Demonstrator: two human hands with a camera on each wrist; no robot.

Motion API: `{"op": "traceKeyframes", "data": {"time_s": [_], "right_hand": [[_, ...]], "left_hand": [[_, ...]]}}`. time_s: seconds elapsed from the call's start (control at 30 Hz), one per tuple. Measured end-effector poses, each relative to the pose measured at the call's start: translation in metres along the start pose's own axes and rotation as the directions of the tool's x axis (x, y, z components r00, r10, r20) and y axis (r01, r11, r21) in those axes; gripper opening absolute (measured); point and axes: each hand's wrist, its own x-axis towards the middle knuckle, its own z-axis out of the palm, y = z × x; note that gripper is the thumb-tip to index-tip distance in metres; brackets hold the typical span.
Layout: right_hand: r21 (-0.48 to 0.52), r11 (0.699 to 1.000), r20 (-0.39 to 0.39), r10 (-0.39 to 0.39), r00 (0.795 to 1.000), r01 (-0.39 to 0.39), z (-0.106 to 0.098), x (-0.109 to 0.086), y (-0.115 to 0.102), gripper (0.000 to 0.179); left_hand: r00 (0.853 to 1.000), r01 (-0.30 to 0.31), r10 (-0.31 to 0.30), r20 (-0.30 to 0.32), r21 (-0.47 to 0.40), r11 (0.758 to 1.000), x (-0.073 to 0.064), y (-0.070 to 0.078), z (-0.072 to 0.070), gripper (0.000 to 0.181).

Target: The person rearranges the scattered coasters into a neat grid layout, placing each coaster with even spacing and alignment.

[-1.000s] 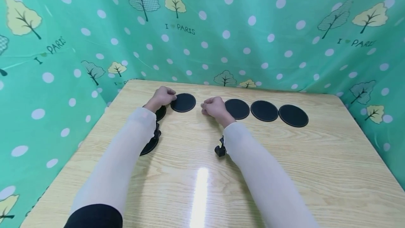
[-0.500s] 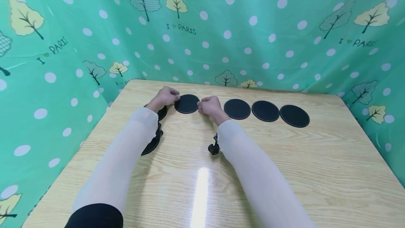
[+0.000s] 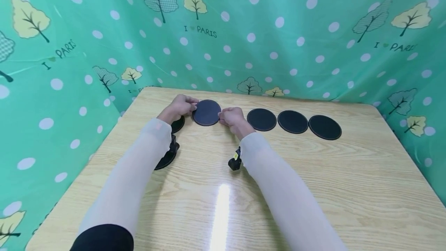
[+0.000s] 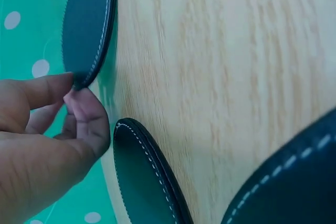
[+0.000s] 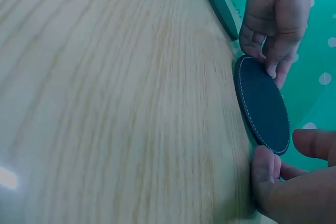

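A round black coaster (image 3: 207, 112) with a stitched rim is held between my hands at the back of the table. My left hand (image 3: 179, 105) pinches its left edge between thumb and fingers, as the left wrist view also shows on the coaster (image 4: 86, 24). At the opposite edge, my right hand (image 3: 233, 118) grips the rim with curled fingers. In the right wrist view the coaster (image 5: 262, 106) is tilted, its near edge against the right fingertips (image 5: 265, 163). Under my left wrist lies another coaster (image 3: 178, 124), partly hidden.
To the right, three more coasters (image 3: 261, 119) lie in a row. One further coaster (image 3: 166, 160) sits under the left forearm, mostly covered. A patterned green curtain (image 3: 244, 30) hangs behind the wooden table (image 3: 195, 189).
The coaster has slid slightly right, and its far edge has now risen. My right hand has moved left from beside the row to the coaster's right edge.
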Motion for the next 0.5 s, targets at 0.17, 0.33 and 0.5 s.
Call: {"op": "traceKeyframes", "data": {"time_s": [0.17, 0.33, 0.5], "right_hand": [[-0.038, 0.999, -0.053, 0.0, 0.999, -0.002, -0.0005, -0.0035, -0.0012, 0.033], [-0.034, 0.999, -0.13, -0.027, 0.991, 0.023, -0.0005, -0.006, -0.0006, 0.025], [-0.031, 0.996, -0.173, -0.084, 0.981, 0.08, -0.0043, -0.0077, -0.0018, 0.02]], "left_hand": [[1.0, -0.007, 0.007, 0.016, -0.032, 0.999, -0.0007, -0.0004, 0.0017, 0.04], [0.999, -0.04, 0.04, 0.001, -0.048, 0.998, -0.0023, -0.0003, 0.0036, 0.039], [0.997, -0.07, 0.071, 0.007, -0.092, 0.993, -0.0062, 0.0037, 0.0052, 0.041]]}}
